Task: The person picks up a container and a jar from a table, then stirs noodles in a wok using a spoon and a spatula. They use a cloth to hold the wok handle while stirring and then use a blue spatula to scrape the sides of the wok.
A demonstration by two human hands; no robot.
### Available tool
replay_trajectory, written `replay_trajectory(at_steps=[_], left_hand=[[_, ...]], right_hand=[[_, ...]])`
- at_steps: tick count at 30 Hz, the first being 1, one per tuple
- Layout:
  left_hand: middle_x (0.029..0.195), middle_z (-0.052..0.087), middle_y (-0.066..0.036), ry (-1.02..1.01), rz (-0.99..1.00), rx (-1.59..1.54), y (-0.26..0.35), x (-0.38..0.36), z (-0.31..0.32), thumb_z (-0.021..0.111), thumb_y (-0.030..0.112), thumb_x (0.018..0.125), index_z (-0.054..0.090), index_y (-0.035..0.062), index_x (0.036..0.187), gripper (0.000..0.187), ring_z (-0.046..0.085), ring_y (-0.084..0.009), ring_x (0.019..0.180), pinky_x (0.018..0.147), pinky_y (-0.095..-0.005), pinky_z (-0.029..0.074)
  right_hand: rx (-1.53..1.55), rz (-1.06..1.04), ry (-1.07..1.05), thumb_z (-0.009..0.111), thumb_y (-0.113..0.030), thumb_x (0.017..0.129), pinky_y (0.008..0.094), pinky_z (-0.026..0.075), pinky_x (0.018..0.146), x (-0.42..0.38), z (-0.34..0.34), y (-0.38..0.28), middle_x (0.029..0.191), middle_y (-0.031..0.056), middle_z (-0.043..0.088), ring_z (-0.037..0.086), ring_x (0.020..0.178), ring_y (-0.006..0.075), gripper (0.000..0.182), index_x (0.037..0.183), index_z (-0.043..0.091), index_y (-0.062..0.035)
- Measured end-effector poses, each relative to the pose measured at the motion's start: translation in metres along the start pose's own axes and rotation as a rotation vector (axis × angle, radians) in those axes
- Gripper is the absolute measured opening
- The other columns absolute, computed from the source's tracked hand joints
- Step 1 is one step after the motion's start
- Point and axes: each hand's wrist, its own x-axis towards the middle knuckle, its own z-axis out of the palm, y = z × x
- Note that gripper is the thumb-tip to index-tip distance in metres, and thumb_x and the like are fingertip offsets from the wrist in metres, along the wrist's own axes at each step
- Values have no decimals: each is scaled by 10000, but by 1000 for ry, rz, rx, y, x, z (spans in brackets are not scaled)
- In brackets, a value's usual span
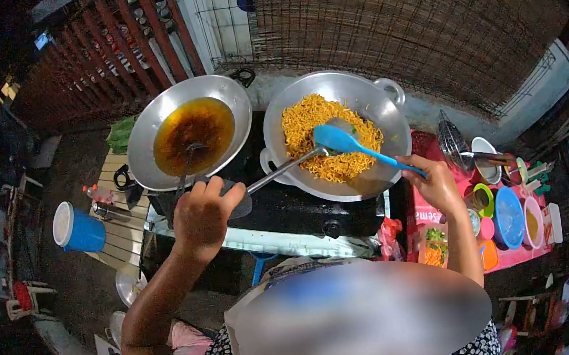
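Yellow noodles (319, 115) fill the middle of the right-hand wok (283, 101), a wide metal pan with loop handles. My right hand (434, 186) grips the handle of a blue spatula (339, 138), whose head lies over the noodles. My left hand (202, 217) is closed round the dark handle of a metal spatula (284, 172). Its shaft crosses the wok rim, and its head is partly hidden behind the blue one. Just beyond my left hand, a second wok (139, 148) holds brown oil (193, 128) with a ladle (192, 152) resting in it.
Both woks sit on a dark stove (275, 223). On the right, a pink-covered table (425, 194) carries a wire strainer (452, 139), a blue basin (509, 220) and chopped vegetables (435, 248). Leftward are a slatted bench (119, 219) and a blue bucket (82, 228). A woven screen (386, 21) stands behind.
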Motion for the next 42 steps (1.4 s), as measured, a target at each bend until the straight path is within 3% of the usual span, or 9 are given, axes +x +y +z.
replay_trajectory(at_steps=[8, 10, 13, 25, 27, 28, 34, 37, 42], left_hand=[[804, 526, -87, -23, 15, 21, 0, 1, 1, 488, 100, 747, 610, 158, 963, 255, 559, -253, 730, 640, -362, 477], [799, 522, -83, -35, 2, 17, 1, 4, 0, 492, 106, 746, 615, 159, 954, 248, 559, -251, 731, 636, -361, 479], [706, 487, -26, 124, 67, 105, -1, 4, 5, 577, 92, 706, 607, 174, 856, 174, 560, -164, 650, 561, -281, 494], [721, 506, -40, 166, 50, 58, -4, 9, 17, 560, 94, 694, 616, 162, 845, 175, 567, -189, 642, 549, -287, 498], [715, 504, -44, 188, 64, 45, -4, 10, 18, 560, 90, 692, 620, 159, 850, 183, 567, -192, 637, 548, -290, 492], [712, 504, -45, 196, 67, 56, -3, 12, 17, 559, 89, 692, 624, 160, 856, 190, 565, -192, 635, 547, -290, 487], [718, 505, -47, 198, 82, 38, -4, 10, 22, 552, 85, 700, 631, 156, 878, 207, 554, -191, 643, 547, -291, 475], [722, 508, -47, 198, 61, 47, -5, 13, 19, 552, 85, 704, 630, 153, 888, 211, 559, -192, 653, 550, -291, 477], [732, 511, -47, 197, 44, 69, -8, 11, 26, 556, 86, 706, 625, 157, 903, 221, 569, -194, 658, 559, -296, 483]], right_hand=[[-56, -45, 24, 592, -72, 762, 351, 473, 633, 0, 6, -3, 874, 145, 621, 601, 761, 331, 248, 1009, 604, -93], [-144, -160, 75, 567, -77, 751, 412, 467, 599, -3, 14, -6, 787, 144, 616, 586, 705, 343, 253, 995, 589, -137], [-141, -16, 59, 572, -69, 774, 371, 479, 639, -4, 19, -13, 900, 144, 611, 590, 780, 338, 246, 1015, 597, -110], [-172, 91, 192, 544, -30, 772, 404, 466, 633, -6, 40, 4, 921, 150, 596, 574, 805, 355, 270, 1032, 552, -100], [-12, -53, 190, 553, -15, 760, 403, 465, 640, -12, 47, -4, 936, 151, 594, 574, 816, 355, 271, 1020, 555, -92], [-75, -123, 180, 528, 3, 708, 437, 466, 581, -13, 56, -4, 858, 146, 588, 576, 705, 353, 341, 1018, 536, -139], [-220, 126, 187, 512, -2, 715, 451, 462, 588, 2, 53, 10, 893, 151, 577, 569, 714, 369, 356, 1040, 511, -148], [-11, -93, 269, 498, -19, 736, 450, 456, 591, -8, 63, 8, 884, 154, 576, 568, 727, 370, 344, 1054, 506, -150], [-66, 88, 272, 518, -9, 746, 430, 456, 599, -9, 66, 16, 907, 170, 586, 568, 750, 371, 301, 1028, 526, -115]])
